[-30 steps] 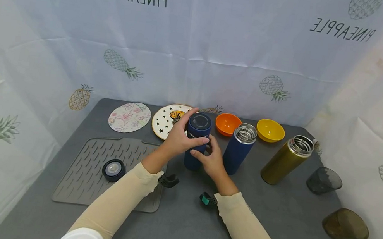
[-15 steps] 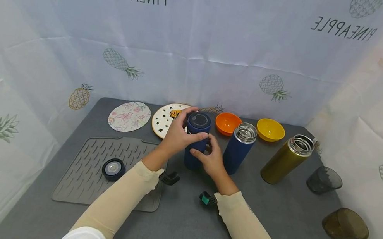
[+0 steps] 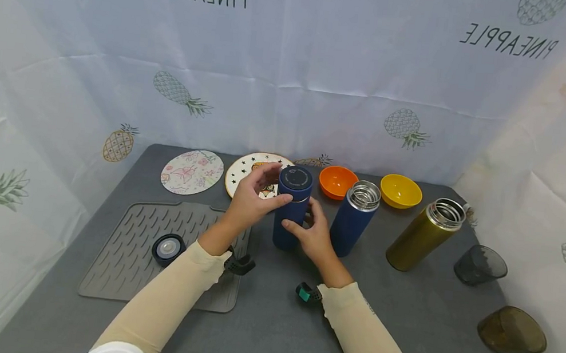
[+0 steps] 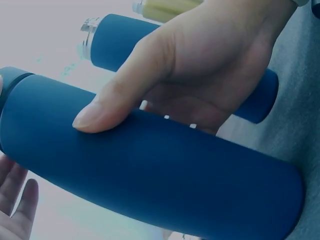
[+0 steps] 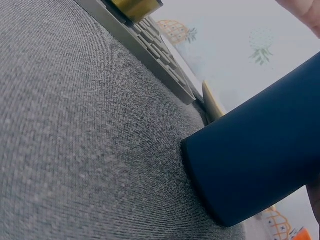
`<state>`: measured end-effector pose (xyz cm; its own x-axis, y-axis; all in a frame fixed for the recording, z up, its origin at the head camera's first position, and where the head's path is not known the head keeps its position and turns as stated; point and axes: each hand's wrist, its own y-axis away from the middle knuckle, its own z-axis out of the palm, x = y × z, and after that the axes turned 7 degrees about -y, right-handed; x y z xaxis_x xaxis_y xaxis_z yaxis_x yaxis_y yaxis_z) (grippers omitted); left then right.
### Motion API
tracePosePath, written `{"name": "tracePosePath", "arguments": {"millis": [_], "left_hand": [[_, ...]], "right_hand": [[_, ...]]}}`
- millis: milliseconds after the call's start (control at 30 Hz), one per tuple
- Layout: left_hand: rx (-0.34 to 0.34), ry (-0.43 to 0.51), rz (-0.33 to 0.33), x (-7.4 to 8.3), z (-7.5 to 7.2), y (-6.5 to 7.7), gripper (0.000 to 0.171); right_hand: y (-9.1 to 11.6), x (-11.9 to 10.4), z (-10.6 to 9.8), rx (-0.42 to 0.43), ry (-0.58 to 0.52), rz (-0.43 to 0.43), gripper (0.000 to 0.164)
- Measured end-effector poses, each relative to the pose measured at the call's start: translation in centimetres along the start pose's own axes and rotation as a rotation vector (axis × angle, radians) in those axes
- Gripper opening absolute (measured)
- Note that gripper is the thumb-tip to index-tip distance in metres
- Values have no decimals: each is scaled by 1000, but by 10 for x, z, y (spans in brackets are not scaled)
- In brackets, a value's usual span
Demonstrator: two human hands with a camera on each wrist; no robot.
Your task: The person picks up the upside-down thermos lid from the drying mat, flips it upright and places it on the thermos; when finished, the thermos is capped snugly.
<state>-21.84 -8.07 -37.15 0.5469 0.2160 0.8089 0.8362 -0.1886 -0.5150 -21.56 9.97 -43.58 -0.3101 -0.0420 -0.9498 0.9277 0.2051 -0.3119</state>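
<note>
A navy vacuum flask stands upright on the table with its dark lid on top. My right hand grips its body from the right, thumb across the near side. In the left wrist view, that thumb presses on the flask wall. My left hand is at the left of the lid, thumb reaching to the lid's near side in the head view. Its fingers are spread and apart from the flask in the left wrist view. A second blue flask, lidless, stands just right of the right hand.
A loose lid lies on the grey drying mat at left. A lidless gold flask and two tinted cups, one grey and one brown, stand at right. Orange and yellow bowls and two plates line the back.
My left hand has moved left and a little toward me, its fingers coming off the far side of the lid. The right hand and flask stay in place.
</note>
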Motion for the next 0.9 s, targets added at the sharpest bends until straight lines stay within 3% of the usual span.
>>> {"name": "tracePosePath", "arguments": {"millis": [67, 300, 567, 900], "left_hand": [[-8, -2, 21, 1, 1, 1, 55], [-55, 33, 34, -27, 11, -5, 61], [-82, 45, -61, -26, 25, -13, 81], [-90, 70, -101, -25, 28, -17, 77]], "right_hand": [[0, 0, 0, 1, -1, -1, 65], [0, 0, -1, 5, 12, -2, 64], [-8, 35, -7, 8, 6, -35, 66], [-8, 41, -6, 14, 8, -69, 65]]}}
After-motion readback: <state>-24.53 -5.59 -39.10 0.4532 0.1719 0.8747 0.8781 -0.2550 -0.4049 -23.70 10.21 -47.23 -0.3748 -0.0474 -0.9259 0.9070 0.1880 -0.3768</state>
